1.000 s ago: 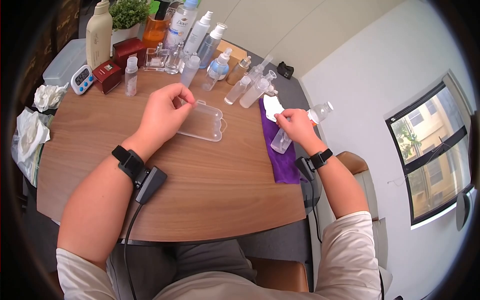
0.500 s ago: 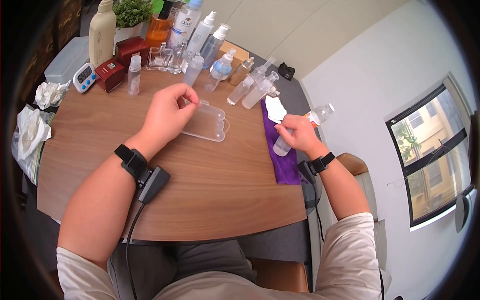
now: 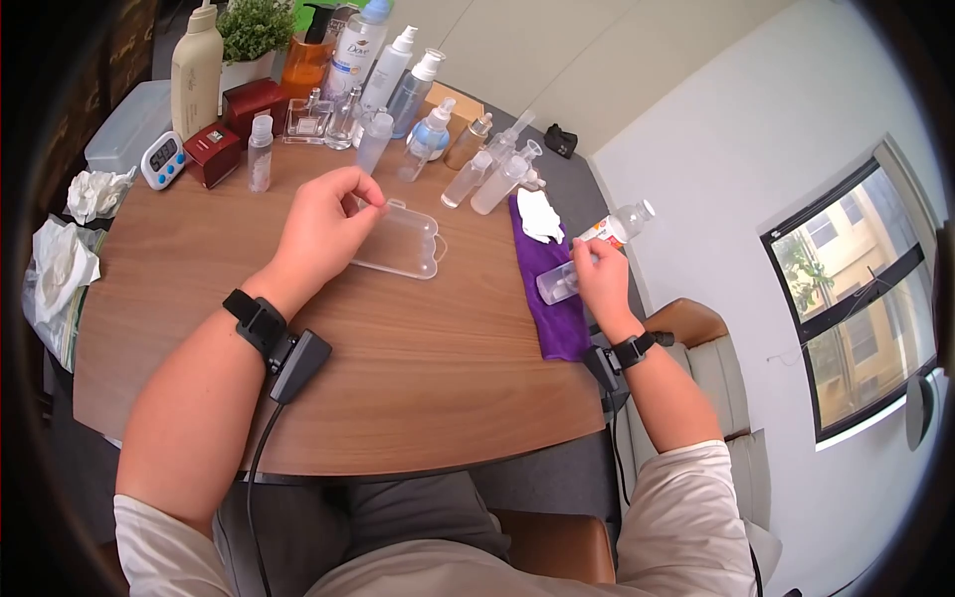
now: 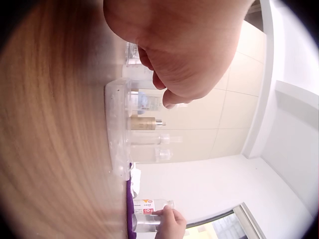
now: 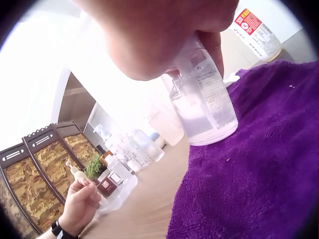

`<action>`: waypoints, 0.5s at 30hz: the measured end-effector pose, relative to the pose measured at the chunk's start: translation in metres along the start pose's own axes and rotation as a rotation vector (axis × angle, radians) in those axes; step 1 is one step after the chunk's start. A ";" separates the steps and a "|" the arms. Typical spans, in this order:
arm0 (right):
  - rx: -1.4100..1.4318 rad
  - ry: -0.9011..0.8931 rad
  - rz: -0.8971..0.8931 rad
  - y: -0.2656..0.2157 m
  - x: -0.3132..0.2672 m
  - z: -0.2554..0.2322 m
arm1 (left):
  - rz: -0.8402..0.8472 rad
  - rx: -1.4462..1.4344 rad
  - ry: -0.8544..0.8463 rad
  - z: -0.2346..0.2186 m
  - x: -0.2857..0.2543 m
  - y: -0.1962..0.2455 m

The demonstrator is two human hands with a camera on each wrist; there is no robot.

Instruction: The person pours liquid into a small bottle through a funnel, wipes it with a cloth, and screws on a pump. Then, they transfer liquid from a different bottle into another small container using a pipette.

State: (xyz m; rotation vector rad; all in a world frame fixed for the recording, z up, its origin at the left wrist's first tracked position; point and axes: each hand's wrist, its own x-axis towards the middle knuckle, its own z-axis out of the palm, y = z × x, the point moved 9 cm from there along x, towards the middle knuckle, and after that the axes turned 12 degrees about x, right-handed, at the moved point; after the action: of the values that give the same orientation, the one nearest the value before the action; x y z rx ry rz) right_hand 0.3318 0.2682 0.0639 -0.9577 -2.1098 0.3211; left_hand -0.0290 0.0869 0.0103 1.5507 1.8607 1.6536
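Observation:
My right hand (image 3: 603, 279) grips a clear bottle (image 5: 209, 114) round its upper part, so the bottle's top is hidden behind the fingers. Inside it a thin tube and some clear liquid show, and its base is close over a purple towel (image 3: 560, 333). My left hand (image 3: 328, 229) hovers over the table with curled fingers, thumb and index tips together. Nothing shows between them. Just beyond it lies a clear plastic tray (image 3: 403, 257), partly overlapped by the hand in the head view. A white tissue (image 3: 539, 216) rests on the towel's far end.
Several pump and spray bottles (image 3: 381, 75) stand along the back of the wooden table (image 3: 428, 378). Past the right hand is a labelled clear bottle (image 5: 256, 35). A timer (image 3: 163, 160), a dark red box (image 3: 213, 152) and crumpled tissues (image 3: 62, 264) are at the left.
My right hand has turned at the wrist, its fingers now pointing more away from me, and shifted slightly down, uncovering more of the labelled bottle. My left hand keeps its pose.

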 end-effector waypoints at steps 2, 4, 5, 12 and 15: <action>0.050 0.012 0.111 0.028 -0.001 -0.006 | -0.005 -0.003 0.004 -0.001 -0.002 -0.002; 0.098 0.026 0.225 0.037 -0.007 -0.014 | 0.026 -0.016 0.024 -0.003 -0.002 0.001; 0.200 0.024 0.407 0.051 -0.017 -0.017 | 0.028 -0.016 0.026 -0.003 -0.002 0.002; 0.046 0.065 0.005 0.043 -0.070 -0.037 | -0.020 -0.007 -0.006 -0.003 -0.003 0.001; -0.060 0.034 -0.278 -0.011 -0.075 -0.034 | -0.013 -0.010 -0.005 0.000 -0.002 0.000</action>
State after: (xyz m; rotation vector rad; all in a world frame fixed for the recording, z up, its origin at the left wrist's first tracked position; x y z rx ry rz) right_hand 0.3827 0.2035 0.0501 -0.6861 -2.1973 0.1003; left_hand -0.0281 0.0847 0.0096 1.5338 1.8530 1.6501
